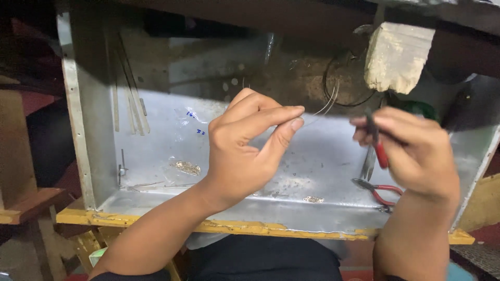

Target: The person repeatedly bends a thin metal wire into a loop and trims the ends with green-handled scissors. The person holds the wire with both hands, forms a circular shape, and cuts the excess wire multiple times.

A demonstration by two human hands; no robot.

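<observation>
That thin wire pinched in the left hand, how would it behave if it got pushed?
The wire arcs away from the left hand, so it is probably springy, not stiff. Hair-thin, it likely weighs almost nothing and could kink under plier pressure.

a small jeweller's or metalwork workshop: a worn metal catch tray [172,151] set in a yellow wooden bench edge [234,227], red-handled pliers [379,191] at near right, thin wire coils [338,91] at the far side, a chipped wooden bench peg [398,54], metal scraps [187,167].
</observation>
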